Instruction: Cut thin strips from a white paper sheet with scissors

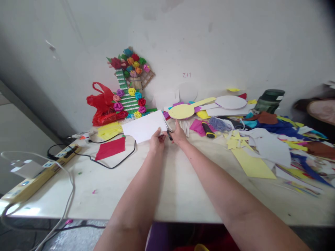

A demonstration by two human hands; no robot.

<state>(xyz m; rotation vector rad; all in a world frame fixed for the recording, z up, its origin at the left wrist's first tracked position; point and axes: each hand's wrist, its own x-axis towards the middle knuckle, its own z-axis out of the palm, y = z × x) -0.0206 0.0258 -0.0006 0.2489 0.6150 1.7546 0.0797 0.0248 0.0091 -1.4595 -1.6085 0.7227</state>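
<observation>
Over the middle of the table, my left hand [157, 138] is closed on the near right corner of a sheet of white paper [145, 127]. My right hand [179, 135] grips a pair of scissors [169, 134] with dark handles, the blades lying along the sheet's right edge. How far the blades are apart is too small to tell. Just beyond my right hand rests a yellow paper paddle shape [182, 111]. Thin white sticks [186, 128] lie to the right of that hand.
A power strip [42, 174] with cables runs along the left side. Red cloth-like paper [111, 149] lies nearby. Paper flowers [134, 64] and a red bag [104, 108] stand against the wall. A yellow-black cutter [208, 129], paper scraps [272, 143] and a green bottle [270, 101] are at right.
</observation>
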